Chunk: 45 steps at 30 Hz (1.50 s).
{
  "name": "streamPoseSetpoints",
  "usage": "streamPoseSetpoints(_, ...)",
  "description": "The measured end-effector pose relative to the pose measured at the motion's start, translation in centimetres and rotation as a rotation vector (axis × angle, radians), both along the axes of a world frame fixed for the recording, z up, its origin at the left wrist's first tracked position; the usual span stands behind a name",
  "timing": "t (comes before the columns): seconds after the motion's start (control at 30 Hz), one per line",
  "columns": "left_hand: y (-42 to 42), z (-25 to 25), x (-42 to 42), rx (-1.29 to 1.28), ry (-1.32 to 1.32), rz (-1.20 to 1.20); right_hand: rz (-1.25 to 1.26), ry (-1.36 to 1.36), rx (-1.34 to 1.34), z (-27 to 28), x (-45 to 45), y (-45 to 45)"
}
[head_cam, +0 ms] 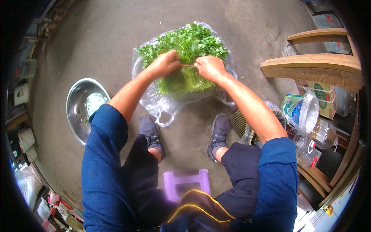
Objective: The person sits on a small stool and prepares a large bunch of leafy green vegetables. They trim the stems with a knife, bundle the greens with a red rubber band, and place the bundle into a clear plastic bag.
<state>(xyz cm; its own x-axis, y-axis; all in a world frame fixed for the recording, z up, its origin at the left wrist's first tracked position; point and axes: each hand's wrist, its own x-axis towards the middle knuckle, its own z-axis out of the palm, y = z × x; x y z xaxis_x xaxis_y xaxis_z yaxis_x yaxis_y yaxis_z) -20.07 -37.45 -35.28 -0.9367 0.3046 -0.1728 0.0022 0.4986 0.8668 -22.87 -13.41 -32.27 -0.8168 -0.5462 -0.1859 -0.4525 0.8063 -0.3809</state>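
Note:
A big bunch of leafy green stalks (185, 43), coriander or leaf celery by its look, lies on a clear plastic bag (162, 107) spread on the floor. Its leaves point away from me and the pale cut stalks towards me. Between my hands a thin reddish tie (187, 65) is stretched taut across the middle of the bunch. My left hand (166, 63) grips one end of it at the bunch's left side. The other end is pinched in my right hand (211, 68). Whether the tie passes under the stalks is hidden.
A steel basin (74, 116) with something pale inside stands left, beside my left arm. My shoes flank a purple plastic stool (187, 182) behind them. On the right are a round woven basket (239, 121), plastic bottles (323, 133), cardboard boxes (329, 98) and wooden furniture (310, 68).

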Motion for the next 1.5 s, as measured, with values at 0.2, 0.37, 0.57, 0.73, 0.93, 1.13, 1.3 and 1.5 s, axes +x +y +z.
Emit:
streamPoseSetpoints(0.2, 0.8, 2.0, 0.5, -0.212, 0.150, -0.078, 0.022, 0.007, 0.000, -0.3, 0.0, 0.8)
streamPoseSetpoints(0.37, 1.6, 2.8, 0.9, -0.326, 0.132, -0.014, 0.073, 0.045, -0.041, 1.5, 0.1, 0.6)
streamPoseSetpoints(0.57, 2.7, 3.6, 1.5, -0.428, 0.125, 0.034, 0.084, -0.020, -0.039, 1.7, -0.9, 0.6)
streamPoseSetpoints(0.73, 3.9, 4.0, 2.6, -0.393, 0.132, 0.099, -0.027, -0.098, -0.119, 0.6, -1.0, 0.3)
streamPoseSetpoints(0.93, 3.7, 1.1, 2.4, -0.054, -0.153, 0.247, -0.063, -0.182, -0.146, 0.4, -1.2, 0.3)
streamPoseSetpoints(1.13, 3.8, -0.3, 1.8, -0.057, -0.325, 0.308, -0.028, -0.333, -0.169, 0.2, -3.0, 0.6)
streamPoseSetpoints(1.3, 6.0, 4.5, 2.0, -0.530, -0.134, 0.180, -0.020, -0.271, -0.067, 1.2, -3.0, 0.3)
streamPoseSetpoints(1.5, 6.1, 4.9, 2.2, -0.689, 0.021, 0.093, 0.034, -0.206, -0.053, 3.2, -2.2, -0.8)
